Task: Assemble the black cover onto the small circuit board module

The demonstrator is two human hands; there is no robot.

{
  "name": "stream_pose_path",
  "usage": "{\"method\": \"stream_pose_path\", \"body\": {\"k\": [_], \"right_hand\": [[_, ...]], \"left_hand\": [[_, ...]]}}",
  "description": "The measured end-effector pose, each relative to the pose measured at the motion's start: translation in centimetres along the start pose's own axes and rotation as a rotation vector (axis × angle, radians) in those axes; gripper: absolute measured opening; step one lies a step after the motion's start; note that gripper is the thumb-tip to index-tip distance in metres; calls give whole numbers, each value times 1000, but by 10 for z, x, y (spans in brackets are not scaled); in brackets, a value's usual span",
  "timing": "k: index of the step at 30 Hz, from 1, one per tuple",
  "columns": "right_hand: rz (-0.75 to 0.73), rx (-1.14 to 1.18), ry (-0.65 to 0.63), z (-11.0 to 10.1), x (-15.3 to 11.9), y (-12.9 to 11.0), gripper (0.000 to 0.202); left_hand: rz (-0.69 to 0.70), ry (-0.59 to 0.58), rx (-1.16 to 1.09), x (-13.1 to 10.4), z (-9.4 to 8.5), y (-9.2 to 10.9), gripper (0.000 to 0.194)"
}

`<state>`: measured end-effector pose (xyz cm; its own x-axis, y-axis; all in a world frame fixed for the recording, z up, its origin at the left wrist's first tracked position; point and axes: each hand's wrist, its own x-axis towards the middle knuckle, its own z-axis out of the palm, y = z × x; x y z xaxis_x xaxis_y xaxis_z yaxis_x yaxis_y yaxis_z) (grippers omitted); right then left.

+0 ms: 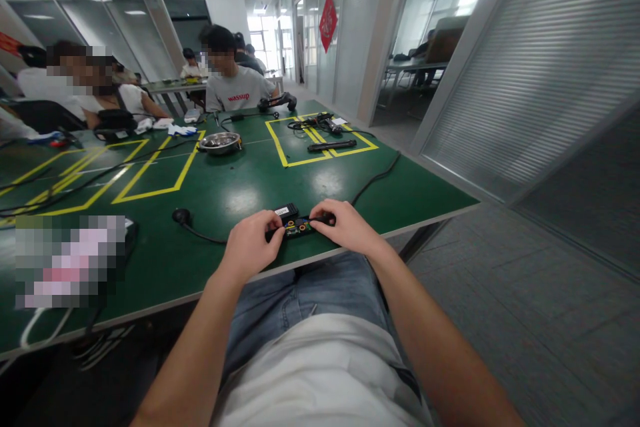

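Observation:
An opened black power adapter [299, 227] lies near the front edge of the green table, its circuit board with coils and coloured wires facing up. My left hand [253, 240] pinches its left end between thumb and fingers. At the opposite end, my right hand [345, 223] is closed around the cable end, fingertips at the casing. Just behind sits a black cover [286, 210] with a white label, partly hidden by my left fingers. A cord runs left to a black plug [181, 216]; another black cable [377, 177] leads away to the right.
A metal bowl [220, 142] stands farther back. Inside yellow tape outlines lie a black bar [331, 145] and tangled cables [320, 122]. A blurred-out object [75, 260] with a white cord is at left. A person [240, 83] sits across the table; others sit at left.

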<state>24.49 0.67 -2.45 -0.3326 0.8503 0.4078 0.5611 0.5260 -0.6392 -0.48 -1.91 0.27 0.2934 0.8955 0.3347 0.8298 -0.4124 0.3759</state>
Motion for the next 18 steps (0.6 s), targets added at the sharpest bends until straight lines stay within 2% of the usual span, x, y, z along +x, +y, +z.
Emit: {"method": "stream_pose_path", "body": {"k": [4,10,15,18], "right_hand": [[6,-5,14,1,-1,-1,6],[-13,58,74,-1,-2,-2,13],[1,48,68,1,0,1,13],[7,30,56,2,1,2,12]], "left_hand": [[8,0,3,1,0,1,16],[58,121,-47,2,2,-3,27],[22,33,-38,4,3,-4,22],[33,30,-38,5,3,-4,17]]}}
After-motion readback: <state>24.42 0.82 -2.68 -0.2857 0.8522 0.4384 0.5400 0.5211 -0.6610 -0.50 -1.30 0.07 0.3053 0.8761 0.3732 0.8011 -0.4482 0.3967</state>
